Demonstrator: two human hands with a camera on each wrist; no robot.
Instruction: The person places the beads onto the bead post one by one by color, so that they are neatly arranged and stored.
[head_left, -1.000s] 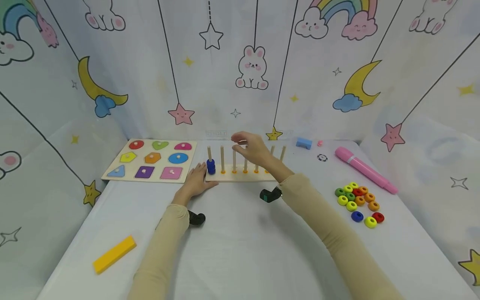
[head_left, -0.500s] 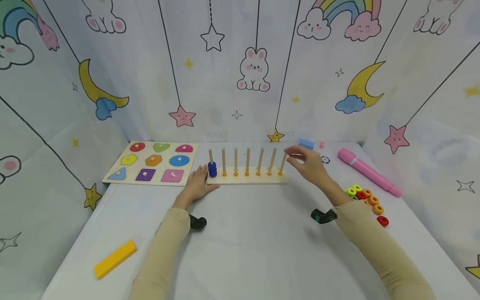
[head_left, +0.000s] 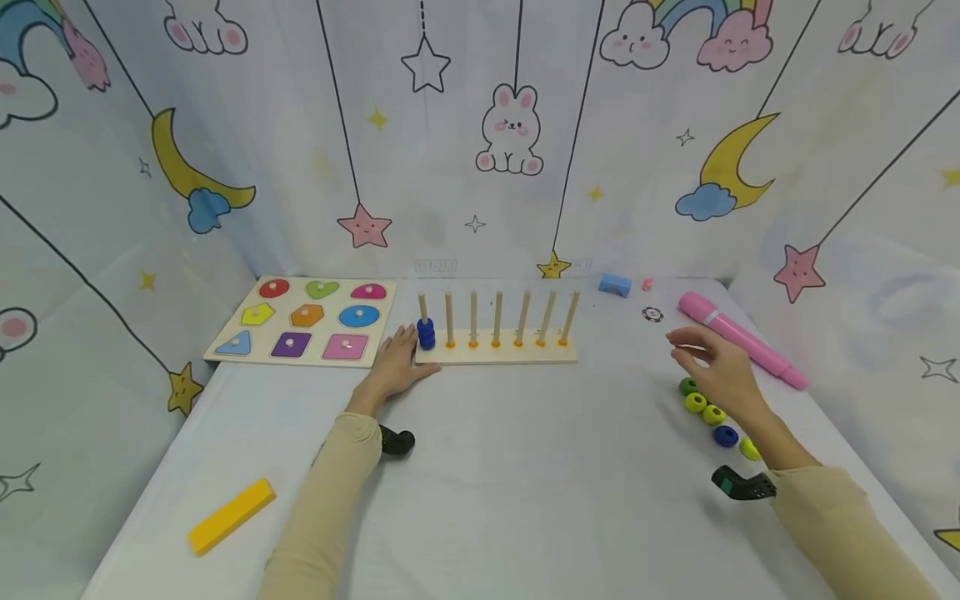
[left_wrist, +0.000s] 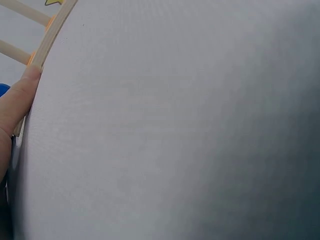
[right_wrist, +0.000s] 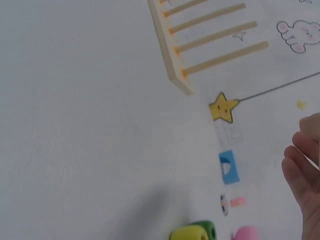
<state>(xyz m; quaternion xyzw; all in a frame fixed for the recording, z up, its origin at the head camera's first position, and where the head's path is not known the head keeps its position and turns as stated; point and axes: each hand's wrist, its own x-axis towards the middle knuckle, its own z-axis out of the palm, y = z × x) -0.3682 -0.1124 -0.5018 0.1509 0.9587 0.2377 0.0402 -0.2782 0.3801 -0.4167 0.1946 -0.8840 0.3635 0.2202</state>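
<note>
A wooden peg board (head_left: 497, 357) with a row of upright pegs stands toward the back of the table. Blue beads (head_left: 426, 333) are stacked on its leftmost peg. My left hand (head_left: 393, 367) rests at the board's left end, fingers stretched out; its thumb (left_wrist: 22, 95) lies along the front edge in the left wrist view. Over on the right, my right hand (head_left: 720, 371) hovers above loose beads, fingers loosely bent and nothing between them. Green, yellow and blue beads (head_left: 725, 436) show below it; the hand and wrist hide others.
A shape puzzle board (head_left: 300, 321) lies left of the peg board. Behind the right hand is a pink marker-shaped tube (head_left: 750, 343). A blue block (head_left: 615, 285), a small pink piece and a round patterned token (head_left: 652, 314) sit at the back. A yellow bar (head_left: 231, 517) lies front left.
My right hand has moved right, from above the pegs, past the board's right end, to over the loose beads. The left hand has stayed at the board's left end.
</note>
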